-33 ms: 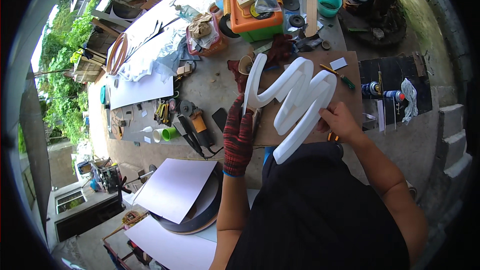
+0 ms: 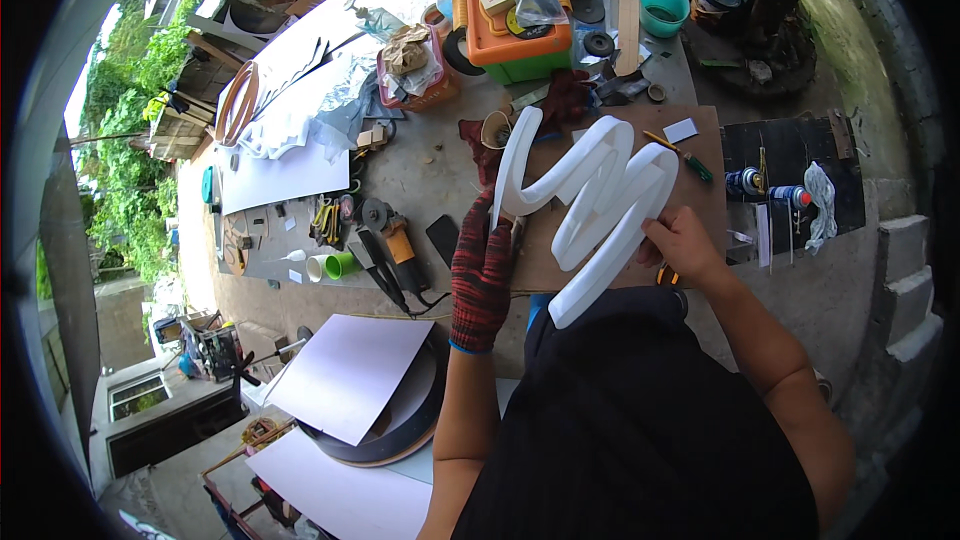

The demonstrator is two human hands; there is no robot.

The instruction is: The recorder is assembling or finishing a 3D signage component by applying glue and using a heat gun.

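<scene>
White on Brown, Red Streaked With Black

Clock directions run from the curved piece [image 2: 610, 260], which is plain white against a brown board [image 2: 538, 245]. The left hand [image 2: 480, 275], toward 8 o'clock, is gloved in streaky red and black, edged with blue at the wrist. A box [image 2: 520, 52] at 11 o'clock is orange above and green below; the tub [image 2: 663, 12] toward 1 is teal. The screwdriver [image 2: 697, 168] at 2 has a green handle. Spray cans [image 2: 785, 196] at 3 are blue, one capped red. Toward 9 lie an orange-and-black grinder [image 2: 400, 245] and a green cup [image 2: 342, 264].
</scene>
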